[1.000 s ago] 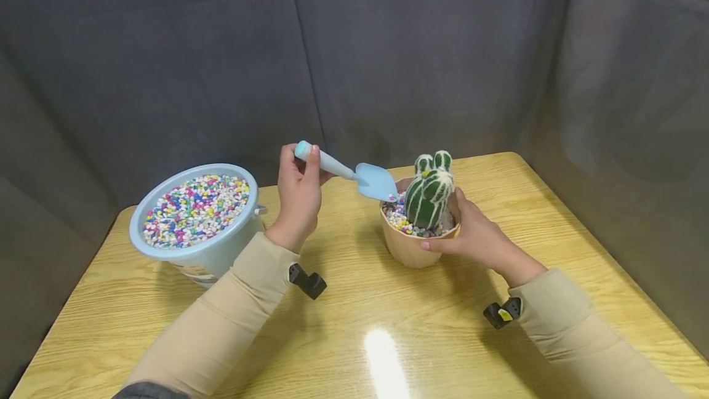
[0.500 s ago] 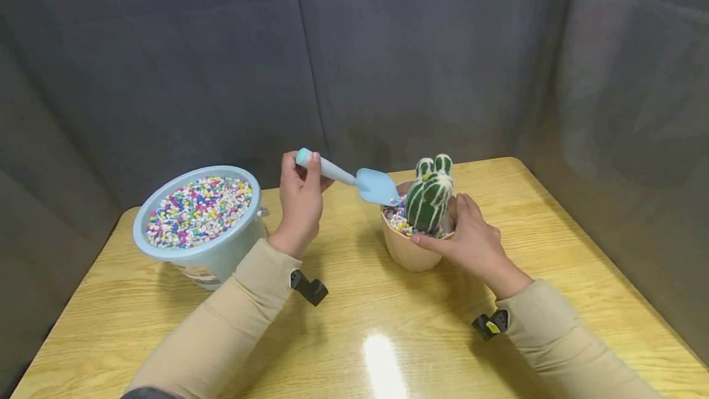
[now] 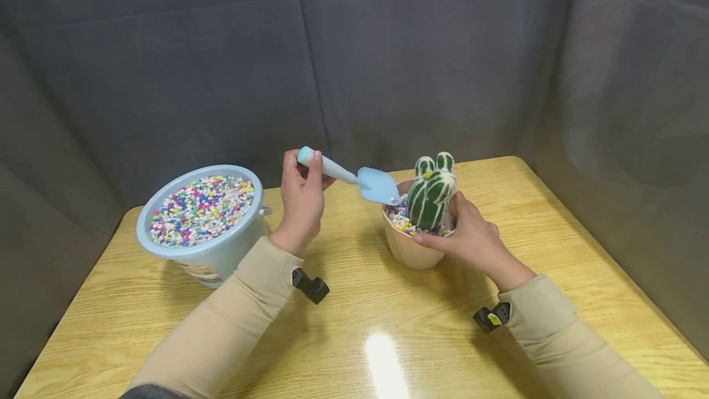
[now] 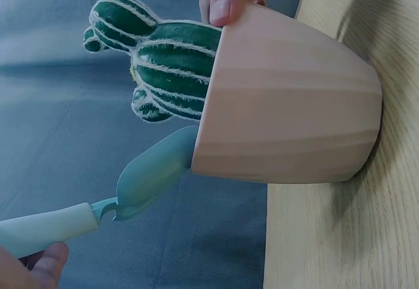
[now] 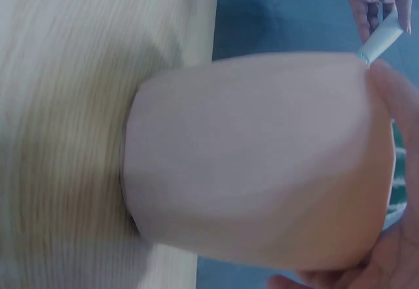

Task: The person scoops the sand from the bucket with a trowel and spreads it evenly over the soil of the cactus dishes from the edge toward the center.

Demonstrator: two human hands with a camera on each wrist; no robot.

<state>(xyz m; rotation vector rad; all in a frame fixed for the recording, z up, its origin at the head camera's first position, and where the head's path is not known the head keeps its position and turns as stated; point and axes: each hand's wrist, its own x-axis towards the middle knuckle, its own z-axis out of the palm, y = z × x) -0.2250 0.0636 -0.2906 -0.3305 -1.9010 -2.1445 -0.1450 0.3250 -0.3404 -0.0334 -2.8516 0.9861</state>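
Note:
My left hand (image 3: 301,196) grips the handle of a light blue garden trowel (image 3: 378,186). The trowel slopes down to the right, its tip over the left rim of a peach flower pot (image 3: 412,251); a few pebbles show near the tip. In the pot stands a green cactus (image 3: 426,202) with white fuzzy ribs, colored pebbles (image 3: 400,220) around its base. My right hand (image 3: 473,233) holds the pot's right side at the rim, thumb along the front. The left wrist view shows the trowel blade (image 4: 154,174) by the pot's rim.
On the left of the wooden table (image 3: 343,337) stands a light blue bucket (image 3: 232,251), filled with multicolored pebbles (image 3: 202,211). A grey curtain (image 3: 210,66) hangs behind the table and along both sides.
The right hand has shifted slightly left around the pot's rim, its thumb now farther along the front. The trowel stays almost still at the pot's left rim, and the view has moved a little.

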